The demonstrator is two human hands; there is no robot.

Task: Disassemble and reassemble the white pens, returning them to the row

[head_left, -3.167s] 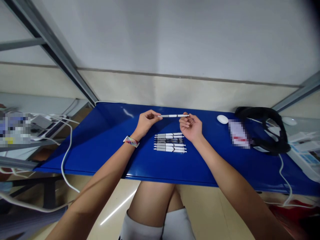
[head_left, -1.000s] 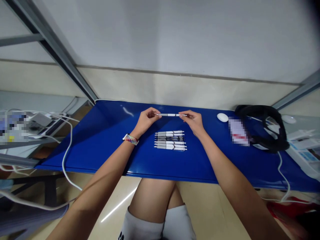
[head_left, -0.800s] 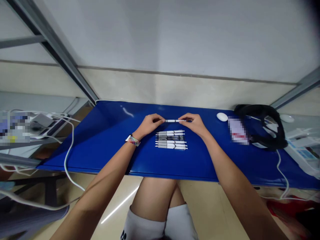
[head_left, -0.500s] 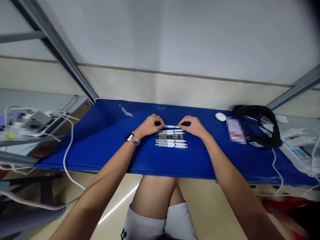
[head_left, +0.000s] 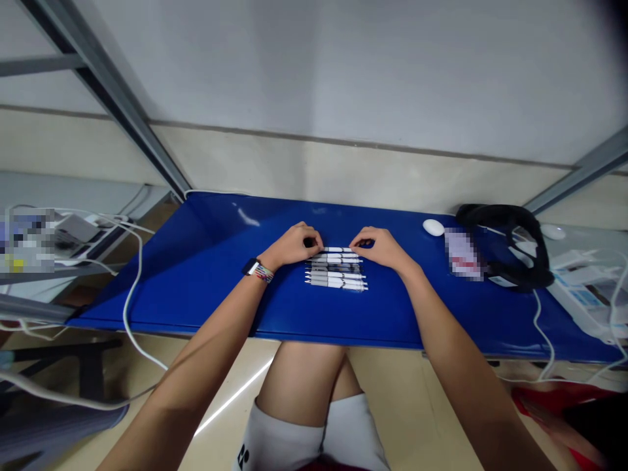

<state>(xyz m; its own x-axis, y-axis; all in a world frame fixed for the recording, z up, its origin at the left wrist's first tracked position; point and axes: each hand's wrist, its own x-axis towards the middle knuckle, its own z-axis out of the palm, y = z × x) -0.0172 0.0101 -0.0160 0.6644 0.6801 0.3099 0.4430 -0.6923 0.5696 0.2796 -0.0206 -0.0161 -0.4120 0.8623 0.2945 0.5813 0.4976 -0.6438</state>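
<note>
Several white and grey pens lie side by side in a stack of rows on the blue tabletop, tips to the left. The farthest white pen is pinched at both ends. My left hand has its thumb and fingertips closed on its left end. At its right end, my right hand holds it between thumb and forefinger, the other fingers curled. Among the middle rows lies a darker pen. A watch and a colourful band are on my left wrist.
On the right of the blue table are a white oval mouse-like object, a blurred-out packet and a black strap-like headset. White cables hang at both sides. Metal posts rise at the left, with a wall behind.
The farthest pen appears slightly nearer the row beside it, with both hands still on its ends. The whole view has shifted very slightly; otherwise little differs.
</note>
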